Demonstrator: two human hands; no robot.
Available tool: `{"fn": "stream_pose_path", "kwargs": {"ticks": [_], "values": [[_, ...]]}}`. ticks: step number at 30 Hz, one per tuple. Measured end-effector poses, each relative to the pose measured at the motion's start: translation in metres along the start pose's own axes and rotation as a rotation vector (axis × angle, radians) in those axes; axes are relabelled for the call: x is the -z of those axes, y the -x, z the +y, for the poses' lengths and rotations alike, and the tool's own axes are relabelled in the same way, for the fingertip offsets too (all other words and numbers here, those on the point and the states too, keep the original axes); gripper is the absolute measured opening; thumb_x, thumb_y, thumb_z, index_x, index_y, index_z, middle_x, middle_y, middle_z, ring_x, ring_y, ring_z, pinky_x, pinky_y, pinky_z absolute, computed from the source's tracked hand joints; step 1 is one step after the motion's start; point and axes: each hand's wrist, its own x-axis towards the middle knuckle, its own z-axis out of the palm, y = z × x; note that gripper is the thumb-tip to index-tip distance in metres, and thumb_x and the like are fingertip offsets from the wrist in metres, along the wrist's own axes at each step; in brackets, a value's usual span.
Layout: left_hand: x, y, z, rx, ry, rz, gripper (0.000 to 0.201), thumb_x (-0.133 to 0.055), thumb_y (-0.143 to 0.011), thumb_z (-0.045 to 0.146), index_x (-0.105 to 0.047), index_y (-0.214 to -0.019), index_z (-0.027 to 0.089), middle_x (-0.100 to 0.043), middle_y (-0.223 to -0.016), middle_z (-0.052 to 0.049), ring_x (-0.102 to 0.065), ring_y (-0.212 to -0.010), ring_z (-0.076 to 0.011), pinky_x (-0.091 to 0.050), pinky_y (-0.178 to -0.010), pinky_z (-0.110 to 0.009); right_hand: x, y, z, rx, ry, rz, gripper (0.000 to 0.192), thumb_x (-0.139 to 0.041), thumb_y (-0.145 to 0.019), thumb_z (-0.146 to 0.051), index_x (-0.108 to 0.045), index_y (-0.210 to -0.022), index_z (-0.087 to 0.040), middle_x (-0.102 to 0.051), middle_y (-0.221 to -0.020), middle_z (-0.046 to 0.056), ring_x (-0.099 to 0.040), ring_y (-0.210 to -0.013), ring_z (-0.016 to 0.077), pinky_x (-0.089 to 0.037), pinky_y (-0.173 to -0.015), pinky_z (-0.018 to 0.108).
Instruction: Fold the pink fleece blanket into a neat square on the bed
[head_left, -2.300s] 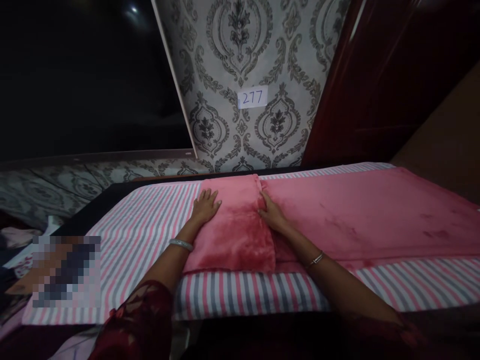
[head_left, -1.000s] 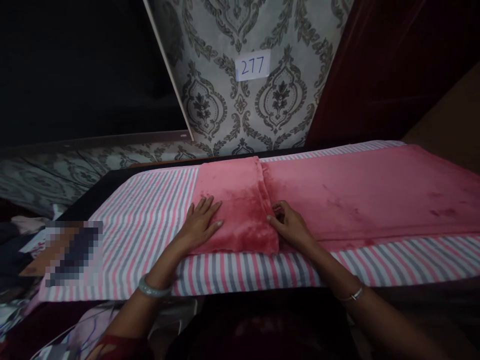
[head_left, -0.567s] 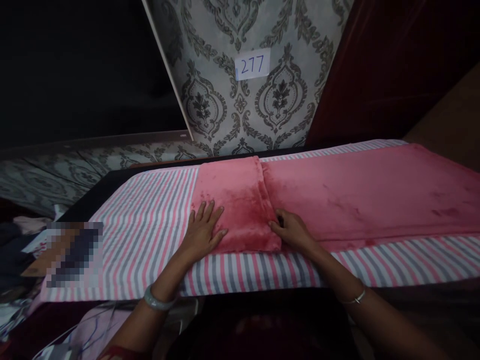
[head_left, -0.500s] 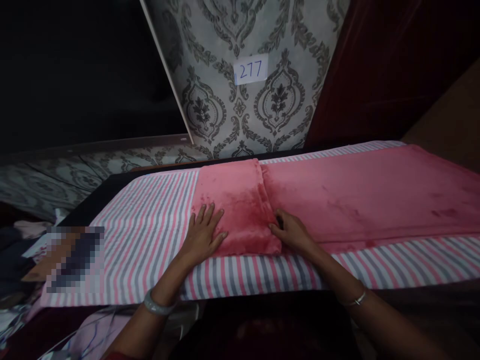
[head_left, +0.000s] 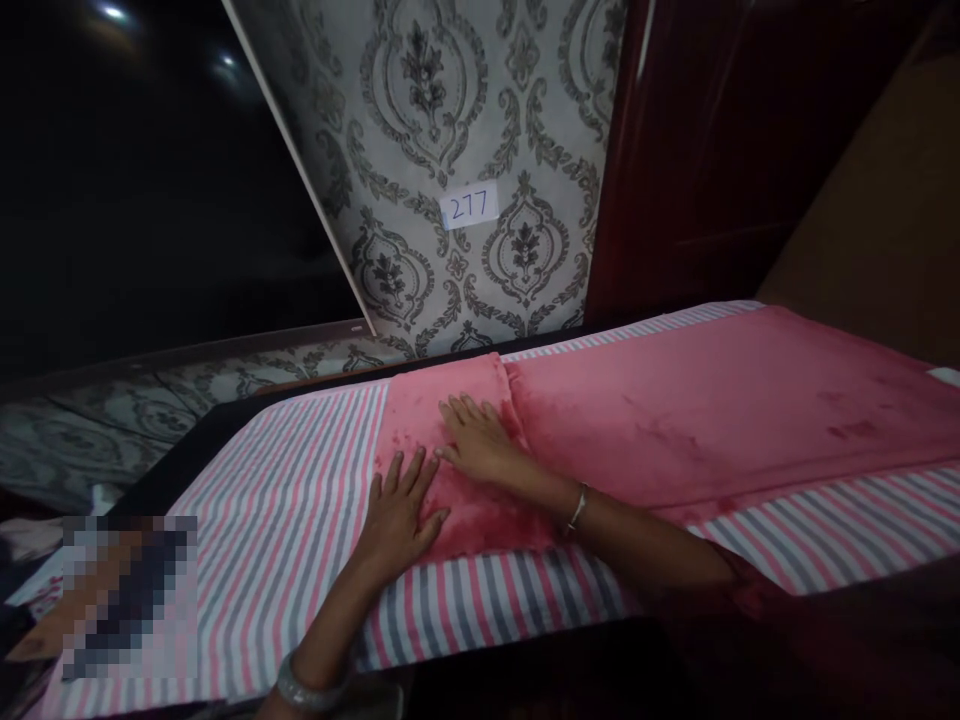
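A pink plush blanket [head_left: 690,400] lies lengthwise over a striped cloth, its left end folded over into a thicker section. My left hand [head_left: 399,508] rests flat on the left side of that folded part, fingers spread. Beside it, my right hand [head_left: 481,440] lies palm down on the same fold, fingers stretched toward the far left. Neither hand grips anything. Darker brushed patches show in the pile around the fold edge and near the right end.
The striped cloth [head_left: 277,500] in pink, grey and white covers the table. Behind it are a dark screen [head_left: 165,180], a patterned wall with a paper marked 277 [head_left: 470,205], and a dark red glossy panel [head_left: 720,150]. A blurred patch [head_left: 131,600] hides something at the left.
My right hand has left the fold's right edge and moved left onto its top, opening flat. My left hand stays on the fold. The view has tilted upward a little.
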Motion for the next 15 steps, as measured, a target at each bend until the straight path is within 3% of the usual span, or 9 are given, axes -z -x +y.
{"fn": "stream_pose_path", "kwargs": {"ticks": [4, 8, 12, 15], "values": [[-0.004, 0.000, 0.000, -0.013, -0.007, 0.002, 0.065, -0.048, -0.095, 0.043, -0.032, -0.156, 0.029, -0.022, -0.166, -0.005, -0.014, -0.153, -0.0358, -0.021, -0.117, -0.066, -0.018, -0.002, 0.026, -0.118, 0.145, 0.018, 0.080, -0.048, -0.097, -0.055, -0.030, -0.156, -0.003, -0.019, -0.164, 0.022, -0.011, -0.153, 0.0346, -0.005, -0.123, 0.051], [-0.005, 0.003, -0.002, -0.025, 0.009, 0.008, 0.066, -0.051, -0.094, 0.044, -0.033, -0.156, 0.029, -0.024, -0.165, -0.006, -0.015, -0.153, -0.0365, -0.023, -0.116, -0.067, -0.024, 0.004, 0.046, -0.189, 0.166, 0.055, 0.083, -0.040, -0.097, -0.060, -0.028, -0.157, -0.003, -0.018, -0.164, 0.021, -0.010, -0.153, 0.0335, -0.008, -0.122, 0.052], [0.012, -0.005, -0.003, -0.005, 0.064, -0.041, 0.063, -0.049, -0.095, 0.048, -0.038, -0.154, 0.028, -0.027, -0.164, -0.008, -0.023, -0.152, -0.0338, -0.027, -0.117, -0.060, -0.024, 0.005, 0.047, -0.187, 0.154, 0.062, 0.081, -0.037, -0.098, -0.059, -0.029, -0.156, -0.004, -0.018, -0.165, 0.019, -0.011, -0.153, 0.0325, -0.010, -0.122, 0.051], [0.028, -0.028, 0.000, 0.047, 0.069, -0.001, 0.060, -0.040, -0.099, 0.047, -0.039, -0.153, 0.021, -0.029, -0.164, -0.012, -0.027, -0.151, -0.0286, -0.026, -0.120, -0.053, -0.028, 0.006, 0.046, -0.180, 0.173, 0.069, 0.082, -0.037, -0.098, -0.061, -0.030, -0.156, -0.004, -0.018, -0.164, 0.020, -0.012, -0.153, 0.0331, -0.009, -0.122, 0.051]]}}
